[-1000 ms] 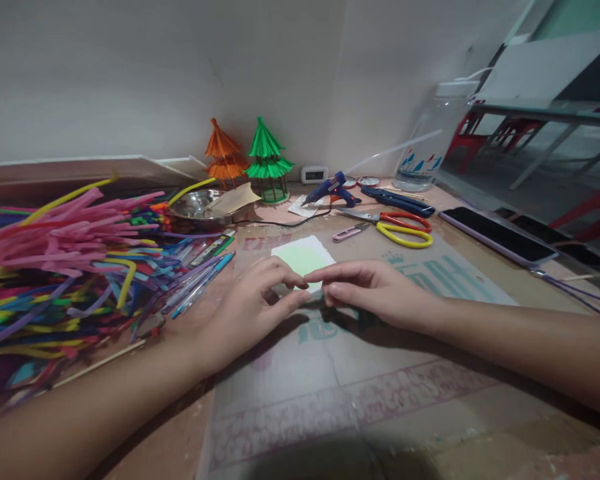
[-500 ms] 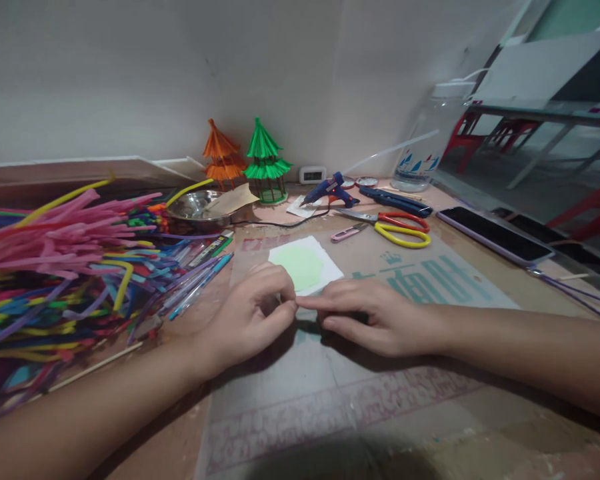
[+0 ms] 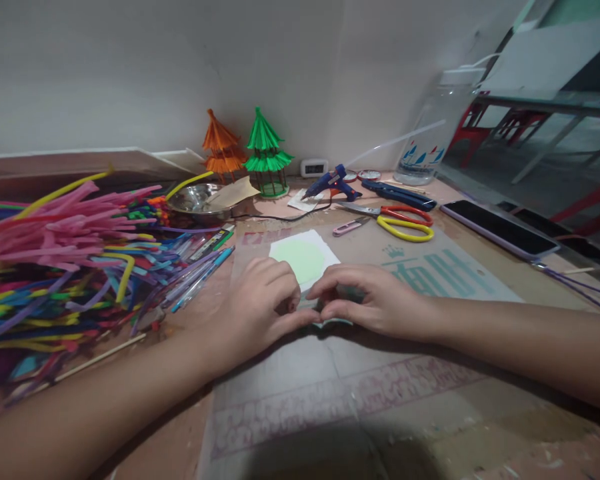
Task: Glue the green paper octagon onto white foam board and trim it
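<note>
My left hand [image 3: 267, 297] rests low over the translucent printed sheet [image 3: 290, 393], its fingers curled and its thumb reaching toward my right hand. My right hand [image 3: 367, 300] meets it at the thumb tips, with thumb and fingers closed in a pinch. Anything between the fingertips is too small or hidden to make out. Just beyond both hands lies a square white paper [image 3: 330, 255] carrying a pale green round piece [image 3: 300, 259]; my fingers cover its near edge.
Pipe cleaners [image 3: 80, 233] and pens [image 3: 205, 277] crowd the left. Behind stand a metal bowl [image 3: 183, 200], an orange tower [image 3: 221, 150], a green tower [image 3: 267, 157] and a glue gun [image 3: 335, 181]. Scissors [image 3: 405, 227], a cutter [image 3: 400, 195], a phone [image 3: 500, 230] and a bottle [image 3: 423, 147] sit right.
My right index finger, stretched out toward my left hand before, has curled back to its thumb. My left thumb has moved right, to my right thumb. The view has shifted slightly.
</note>
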Available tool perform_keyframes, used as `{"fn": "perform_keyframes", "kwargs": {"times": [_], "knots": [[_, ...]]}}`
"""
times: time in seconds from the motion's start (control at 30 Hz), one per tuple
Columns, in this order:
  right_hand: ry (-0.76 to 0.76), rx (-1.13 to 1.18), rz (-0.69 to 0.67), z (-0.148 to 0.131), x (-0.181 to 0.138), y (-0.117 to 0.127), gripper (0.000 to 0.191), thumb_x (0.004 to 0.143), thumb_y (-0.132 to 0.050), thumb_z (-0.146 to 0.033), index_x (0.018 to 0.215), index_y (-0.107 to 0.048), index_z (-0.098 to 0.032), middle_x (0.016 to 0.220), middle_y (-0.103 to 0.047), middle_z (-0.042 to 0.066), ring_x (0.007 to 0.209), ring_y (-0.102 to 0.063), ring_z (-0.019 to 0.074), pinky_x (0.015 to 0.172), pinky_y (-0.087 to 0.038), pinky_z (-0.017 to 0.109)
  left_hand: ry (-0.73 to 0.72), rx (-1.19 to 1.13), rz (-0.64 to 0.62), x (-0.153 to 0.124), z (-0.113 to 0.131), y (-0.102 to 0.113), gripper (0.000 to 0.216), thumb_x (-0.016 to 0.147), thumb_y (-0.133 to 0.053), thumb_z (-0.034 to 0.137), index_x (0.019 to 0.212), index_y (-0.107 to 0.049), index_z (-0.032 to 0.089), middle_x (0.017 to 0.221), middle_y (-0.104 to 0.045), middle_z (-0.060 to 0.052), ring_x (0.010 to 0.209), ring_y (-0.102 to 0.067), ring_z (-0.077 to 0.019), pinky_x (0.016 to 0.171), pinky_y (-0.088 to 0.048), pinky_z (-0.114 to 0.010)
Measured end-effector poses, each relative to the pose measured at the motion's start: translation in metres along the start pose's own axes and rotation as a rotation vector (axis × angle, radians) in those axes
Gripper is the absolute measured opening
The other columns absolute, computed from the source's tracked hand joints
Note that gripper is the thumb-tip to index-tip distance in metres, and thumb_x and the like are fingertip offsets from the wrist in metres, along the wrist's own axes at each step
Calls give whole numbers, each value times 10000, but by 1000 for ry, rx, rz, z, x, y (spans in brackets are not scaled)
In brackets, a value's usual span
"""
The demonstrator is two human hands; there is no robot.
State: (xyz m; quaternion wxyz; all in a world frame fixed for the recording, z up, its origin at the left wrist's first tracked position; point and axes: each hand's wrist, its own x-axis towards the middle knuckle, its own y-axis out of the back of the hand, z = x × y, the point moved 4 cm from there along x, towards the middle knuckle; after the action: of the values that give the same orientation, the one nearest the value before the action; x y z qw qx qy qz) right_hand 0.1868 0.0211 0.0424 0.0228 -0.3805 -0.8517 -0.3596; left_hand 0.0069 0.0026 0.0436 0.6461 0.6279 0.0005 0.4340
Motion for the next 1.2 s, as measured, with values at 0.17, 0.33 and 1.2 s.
{"fn": "perform_keyframes", "kwargs": {"times": [0.17, 0.33, 1.2], "knots": [[49, -27, -50, -4, 3, -6, 84, 957, -671, -230, 960, -739, -180, 913, -747, 33, 843, -673, 137, 793, -492, 254, -70, 95, 23, 1, 6, 0, 389, 992, -619, 425, 699, -500, 198, 714, -571, -7, 708, -513, -176, 656, -364, -312], [22, -51, -34, -4, 2, -11, 97, 944, -653, -210, 862, -698, -182, 853, -717, 21, 803, -639, 138, 765, -476, 262, -132, 166, 42, 3, 10, -5, 363, 1008, -597, 392, 709, -526, 198, 719, -578, -9, 707, -507, -180, 678, -379, -319], [-31, 2, -9, 1, 0, 2, 324, 1003, -545, -260, 1264, -726, -191, 934, -716, 54, 857, -649, 157, 810, -496, 301, 210, -212, 83, 1, -13, 1, 154, 993, -603, 225, 895, -721, 205, 879, -724, 2, 839, -645, -156, 794, -439, -300]]}}
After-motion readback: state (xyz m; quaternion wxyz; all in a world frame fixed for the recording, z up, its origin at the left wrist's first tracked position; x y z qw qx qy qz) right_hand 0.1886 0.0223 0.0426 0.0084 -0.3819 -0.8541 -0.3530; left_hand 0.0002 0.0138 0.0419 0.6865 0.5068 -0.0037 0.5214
